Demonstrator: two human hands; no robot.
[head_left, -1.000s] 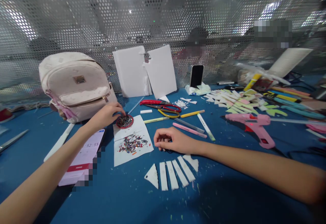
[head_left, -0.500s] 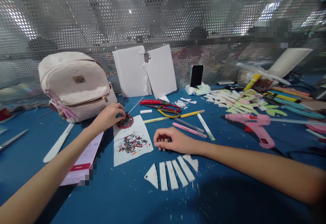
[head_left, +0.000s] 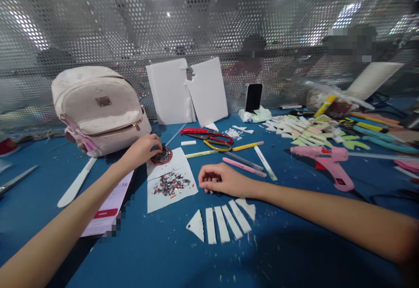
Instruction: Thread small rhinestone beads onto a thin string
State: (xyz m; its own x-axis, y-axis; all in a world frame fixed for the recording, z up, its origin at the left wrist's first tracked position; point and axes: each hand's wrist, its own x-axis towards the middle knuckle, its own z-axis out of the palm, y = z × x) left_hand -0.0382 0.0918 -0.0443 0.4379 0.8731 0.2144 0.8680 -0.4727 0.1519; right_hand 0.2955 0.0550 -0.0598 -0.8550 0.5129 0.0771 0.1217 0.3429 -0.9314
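Note:
My left hand (head_left: 142, 152) reaches over the edge of a round red-rimmed dish (head_left: 169, 152) of small dark glittery pieces. Its fingers are bent together at the dish; anything between them is too small to make out. Under and below the dish lies a white paper sheet (head_left: 152, 203), with a scatter of colourful sequin-like bits (head_left: 172, 184) on it. My right hand (head_left: 222, 179) rests on the table just right of the paper, fingers curled in. What they enclose, if anything, is hidden. In front of it, several white foam strips (head_left: 221, 224) lie between a pointed piece (head_left: 196, 227) and a tail-shaped piece (head_left: 247, 209).
A pale backpack (head_left: 104, 104) and a tablet-like screen (head_left: 104, 218) are at left. Markers (head_left: 244, 167) and red-handled scissors (head_left: 225, 137) lie beyond my right hand. A pink glue gun (head_left: 334, 159) lies right, below a pile of foam scraps (head_left: 304, 128). A phone (head_left: 253, 98) stands behind.
Both hands hold nearly the same places and poses. The whole view has shifted very slightly, and the timer on the screen has advanced.

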